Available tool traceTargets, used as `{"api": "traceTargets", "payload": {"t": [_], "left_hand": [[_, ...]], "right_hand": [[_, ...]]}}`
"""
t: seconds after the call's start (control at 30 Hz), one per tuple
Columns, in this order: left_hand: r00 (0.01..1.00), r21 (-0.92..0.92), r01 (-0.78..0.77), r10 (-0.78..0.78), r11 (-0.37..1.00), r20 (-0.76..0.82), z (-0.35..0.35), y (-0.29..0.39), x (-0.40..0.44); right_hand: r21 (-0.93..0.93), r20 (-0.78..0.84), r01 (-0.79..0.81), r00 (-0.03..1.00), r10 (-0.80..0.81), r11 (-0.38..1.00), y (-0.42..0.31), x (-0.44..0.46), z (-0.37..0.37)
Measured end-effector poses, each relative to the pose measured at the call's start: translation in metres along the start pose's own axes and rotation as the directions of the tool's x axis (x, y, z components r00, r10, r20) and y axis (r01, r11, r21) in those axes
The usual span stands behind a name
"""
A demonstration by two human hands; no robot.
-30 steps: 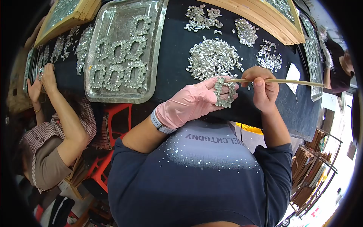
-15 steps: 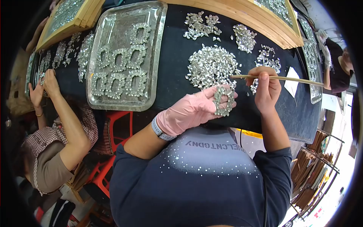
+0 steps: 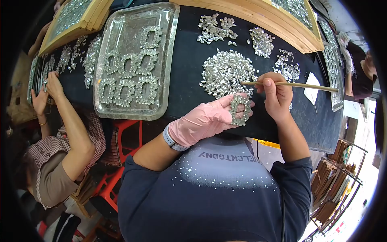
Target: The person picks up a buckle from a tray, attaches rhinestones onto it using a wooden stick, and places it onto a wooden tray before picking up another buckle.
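Note:
My left hand (image 3: 203,121), in a pink glove, holds a small rectangular frame (image 3: 240,109) covered with silvery stones, an opening in its middle. My bare right hand (image 3: 277,94) pinches a thin wooden stick (image 3: 304,85) that lies nearly level. The stick's left tip is over the near right part of a large pile of silvery stones (image 3: 225,70), just above the frame. Whether the tip touches a stone is too small to tell. Left of my hands, a metal tray (image 3: 169,52) holds several similar stone-covered frames.
Smaller stone piles (image 3: 262,42) lie farther back on the dark table (image 3: 183,76). Wooden frames (image 3: 278,20) stand along the back. A white paper piece (image 3: 311,88) lies at right. A co-worker's hands (image 3: 52,86) are at far left; another person (image 3: 356,60) is at far right.
Since one second ago, the stick's tip has left the small frame and is now over the large pile. My left hand has lowered slightly with the frame, and the view has shifted a little.

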State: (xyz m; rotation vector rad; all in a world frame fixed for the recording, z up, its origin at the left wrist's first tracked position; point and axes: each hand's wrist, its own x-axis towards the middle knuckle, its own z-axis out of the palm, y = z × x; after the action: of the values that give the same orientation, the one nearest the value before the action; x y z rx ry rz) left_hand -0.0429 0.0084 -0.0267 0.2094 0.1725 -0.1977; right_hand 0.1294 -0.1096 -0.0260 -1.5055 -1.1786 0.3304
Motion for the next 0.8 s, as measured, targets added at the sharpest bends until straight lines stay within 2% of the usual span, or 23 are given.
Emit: {"api": "traceTargets", "payload": {"t": [0.13,0.3,0.4,0.57,0.67,0.8], "left_hand": [[1.000,0.014,-0.008,0.008,1.000,0.007,-0.0006,-0.0010,0.0011],[1.000,0.064,-0.031,0.031,0.997,-0.001,-0.0012,-0.0010,0.0010],[0.999,0.063,-0.032,0.032,0.997,-0.005,-0.0024,-0.0020,0.0013],[0.999,0.083,-0.039,0.039,0.996,0.000,-0.0025,-0.0023,0.0025],[0.999,0.090,-0.038,0.038,0.995,-0.004,-0.0007,-0.0023,0.0010],[0.999,0.096,-0.039,0.040,0.995,-0.008,0.0012,-0.0013,0.0013]], "right_hand": [[-0.087,0.122,0.050,0.992,-0.039,0.995,0.0028,-0.0008,-0.0017],[-0.039,0.100,-0.006,0.995,0.010,0.999,0.0045,-0.0016,-0.0035],[0.111,-0.028,0.047,0.999,-0.045,0.993,0.0003,-0.0025,-0.0030],[0.087,-0.054,0.026,0.998,-0.021,0.996,0.0009,0.0004,-0.0046],[0.022,-0.088,-0.225,0.970,0.226,0.974,0.0004,0.0041,-0.0045],[0.100,-0.193,-0.193,0.959,0.209,0.976,0.0041,0.0036,-0.0069]]}}
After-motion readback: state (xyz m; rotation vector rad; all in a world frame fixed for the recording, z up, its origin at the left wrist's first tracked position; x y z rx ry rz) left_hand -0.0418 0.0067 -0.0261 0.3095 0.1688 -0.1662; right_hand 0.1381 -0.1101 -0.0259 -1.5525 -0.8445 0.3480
